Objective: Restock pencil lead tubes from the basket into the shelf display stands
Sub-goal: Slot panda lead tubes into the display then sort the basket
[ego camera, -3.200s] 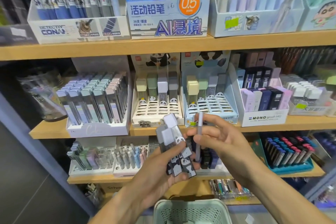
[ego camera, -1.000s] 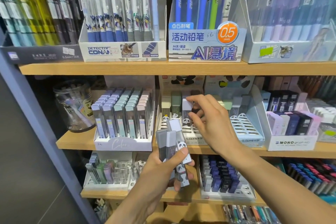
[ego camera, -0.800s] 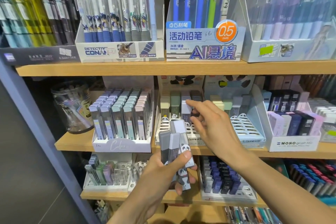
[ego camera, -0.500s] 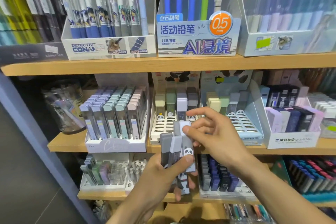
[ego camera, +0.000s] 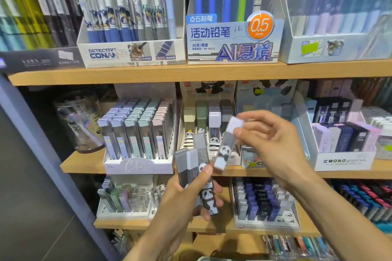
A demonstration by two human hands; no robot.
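My left hand (ego camera: pixel 182 195) grips a fanned bunch of panda-print lead tubes (ego camera: pixel 194 165), grey and white capped, in front of the middle shelf. My right hand (ego camera: pixel 269 140) pinches a single white-capped panda tube (ego camera: pixel 228 144), tilted, just right of the bunch. Behind them stands the white panda display stand (ego camera: pixel 209 125) with a back row of cream, green, white and grey tubes and open slots in front. A second, light blue panda stand (ego camera: pixel 252 159) is mostly hidden by my right hand.
A white stand of pastel lead cases (ego camera: pixel 137 133) sits to the left, a clear jar (ego camera: pixel 78 121) further left. A MONO box (ego camera: pixel 343 144) stands right. Pencil boxes line the upper shelf (ego camera: pixel 191 72); more lead stands fill the lower shelf (ego camera: pixel 263 203). A basket rim (ego camera: pixel 210 258) shows at the bottom.
My right hand placed a tube in the white stand, came back to the bunch, and has now drawn one white-capped tube out and lifted it to the right.
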